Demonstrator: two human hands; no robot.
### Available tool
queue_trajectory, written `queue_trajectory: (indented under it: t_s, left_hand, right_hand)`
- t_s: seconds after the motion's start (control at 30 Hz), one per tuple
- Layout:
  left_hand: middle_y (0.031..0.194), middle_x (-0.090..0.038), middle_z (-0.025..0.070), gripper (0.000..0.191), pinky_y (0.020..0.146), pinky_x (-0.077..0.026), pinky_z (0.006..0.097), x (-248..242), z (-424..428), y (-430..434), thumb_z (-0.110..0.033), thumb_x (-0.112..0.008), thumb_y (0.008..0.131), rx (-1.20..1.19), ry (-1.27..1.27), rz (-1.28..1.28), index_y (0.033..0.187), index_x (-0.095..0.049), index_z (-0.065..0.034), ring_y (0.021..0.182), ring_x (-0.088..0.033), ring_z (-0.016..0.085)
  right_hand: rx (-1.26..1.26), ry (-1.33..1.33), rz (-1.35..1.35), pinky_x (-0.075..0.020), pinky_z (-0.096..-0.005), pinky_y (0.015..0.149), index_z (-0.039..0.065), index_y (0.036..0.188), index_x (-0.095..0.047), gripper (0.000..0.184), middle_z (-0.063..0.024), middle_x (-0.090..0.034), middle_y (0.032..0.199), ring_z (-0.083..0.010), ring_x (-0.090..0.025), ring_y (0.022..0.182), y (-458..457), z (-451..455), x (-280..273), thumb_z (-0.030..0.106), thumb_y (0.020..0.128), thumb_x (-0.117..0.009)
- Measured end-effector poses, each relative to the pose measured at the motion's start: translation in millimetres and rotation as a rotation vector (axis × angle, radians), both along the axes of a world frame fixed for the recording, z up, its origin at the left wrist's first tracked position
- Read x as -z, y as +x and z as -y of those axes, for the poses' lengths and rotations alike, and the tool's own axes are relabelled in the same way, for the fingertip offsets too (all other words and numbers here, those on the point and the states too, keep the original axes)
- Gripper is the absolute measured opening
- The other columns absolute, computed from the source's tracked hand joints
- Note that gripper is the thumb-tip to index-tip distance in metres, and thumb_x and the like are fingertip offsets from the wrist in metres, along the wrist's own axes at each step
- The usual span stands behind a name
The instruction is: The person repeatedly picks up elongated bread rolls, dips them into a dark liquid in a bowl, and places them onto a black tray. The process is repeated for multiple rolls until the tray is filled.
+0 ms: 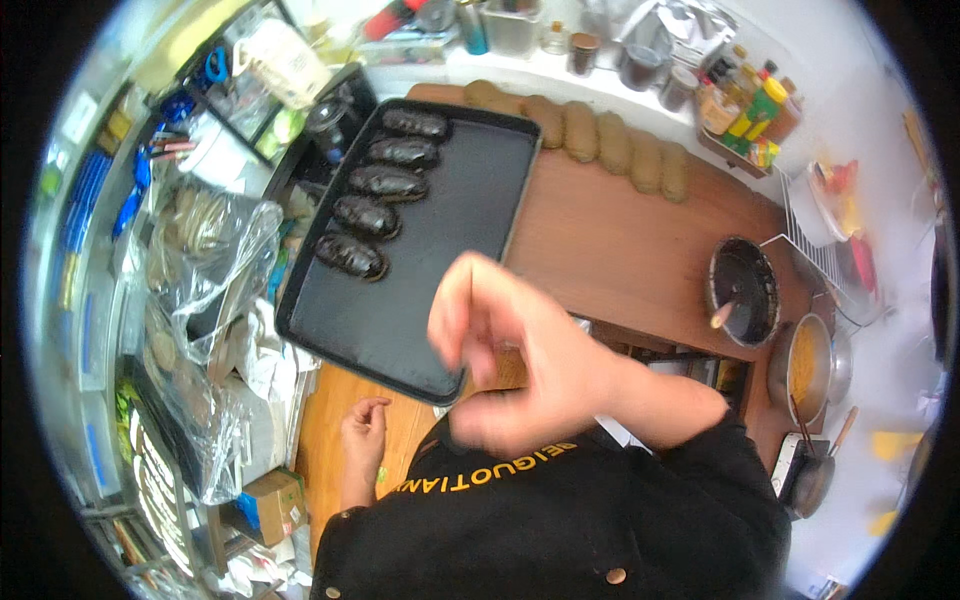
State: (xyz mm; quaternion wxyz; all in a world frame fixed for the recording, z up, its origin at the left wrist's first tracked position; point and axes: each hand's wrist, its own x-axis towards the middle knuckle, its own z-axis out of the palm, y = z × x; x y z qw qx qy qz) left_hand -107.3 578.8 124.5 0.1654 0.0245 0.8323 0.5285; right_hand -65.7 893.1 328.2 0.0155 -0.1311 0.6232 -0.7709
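My right hand [517, 352], blurred, is raised over the near right edge of a black baking tray [420, 300]. Its fingers are curled and its thumb stands apart, with no object visible between them. Low at my left side hangs my left hand [364, 424], above the wooden floor [330, 405]; its fingers are loosely bent and I see nothing in it. Several glossy, dark oblong food pieces [388, 184] lie in a column along the tray's left side. Uncoated brownish-green oblong pieces [581, 131] form a row at the back of the brown wooden worktop [600, 240].
A black-coated bowl [742, 292] with a handled utensil stands on the right, beside a metal bowl of orange-yellow food [802, 360]. Seasoning bottles [742, 105] and jars line the back ledge. Clear plastic bags [210, 247] crowd the left; a small pan [810, 480] sits lower right.
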Motion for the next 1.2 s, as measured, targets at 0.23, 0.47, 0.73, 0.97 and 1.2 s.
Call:
queue_trajectory:
  t_s: [0.23,0.47,0.73,0.97,1.2]
  left_hand:
    - [0.084,-0.067,0.0132,0.013,0.071,-0.049,0.0291,-8,-169,47,-0.003,-0.057,0.086,0.307,-0.17,-0.124,0.09,-0.068,0.001,0.077,-0.064,0.02]
    - [0.083,-0.065,0.0119,0.014,0.064,-0.048,0.0281,-33,-248,74,-0.004,-0.056,0.087,0.425,-0.17,-0.133,0.092,-0.068,0.0005,0.07,-0.061,0.017]
    - [0.087,-0.066,0.012,0.015,0.067,-0.049,0.0287,-44,-256,68,-0.003,-0.056,0.087,0.35,-0.265,0.012,0.094,-0.068,0.0007,0.072,-0.062,0.019]
    - [0.085,-0.067,0.0139,0.013,0.071,-0.049,0.0295,-31,-233,30,-0.002,-0.056,0.085,0.362,-0.248,-0.06,0.091,-0.068,0.0013,0.077,-0.064,0.021]
    - [0.073,-0.057,0.003,0.016,0.058,-0.043,0.0236,-1,-210,-3,-0.001,-0.052,0.088,0.389,-0.169,-0.054,0.096,-0.066,0.0016,0.061,-0.053,0.009]
  right_hand:
    - [-0.115,0.016,-0.325,-0.0412,-0.027,0.056,0.006,0.09,-0.048,0.039,-0.003,-0.05,0.087,-0.0177,-0.049,0.066,102,-111,-75,0.014,0.064,-0.075]
    - [-0.118,0.089,-0.347,-0.0411,-0.0288,0.056,0.01,0.083,-0.048,0.039,-0.004,-0.049,0.083,-0.0219,-0.05,0.066,137,-183,-75,0.014,0.06,-0.079]
    - [-0.081,0.531,-0.372,-0.0407,-0.0245,0.054,0.009,0.087,-0.056,0.026,0.0015,-0.055,0.071,-0.0136,-0.052,0.059,123,-243,-53,0.017,0.071,-0.075]
    - [1.087,0.597,0.532,-0.0518,-0.034,0.079,0.005,0.104,-0.065,0.024,-0.0156,-0.068,0.097,-0.0228,-0.066,0.089,-20,-425,190,0.018,0.084,-0.063]
    - [1.217,0.656,1.058,-0.0511,-0.0382,0.082,-0.008,0.117,-0.058,0.063,-0.0212,-0.061,0.117,-0.0301,-0.061,0.102,-46,-514,313,0.041,0.08,-0.067]
